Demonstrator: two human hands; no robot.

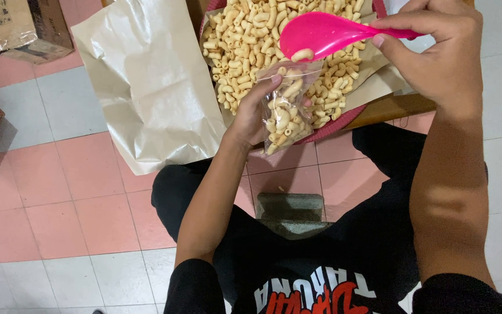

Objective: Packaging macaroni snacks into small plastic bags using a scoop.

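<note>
My left hand [251, 116] holds a small clear plastic bag [286, 110] by its mouth; the bag is partly filled with pale curved snack pieces. Above it my right hand [437, 52] grips the handle of a bright pink plastic scoop [321, 32], tilted toward the bag's opening with one piece at its lip. Behind both lies a big heap of the same snack pieces [245, 35] on brown paper inside a red tray [344, 119].
A large brown paper sheet [146, 87] drapes left of the tray. A small grey stone block [291, 212] sits on the pink and white tiled floor between my knees. Cardboard boxes [21, 26] stand at the far left. A wooden edge [396, 107] shows under the tray.
</note>
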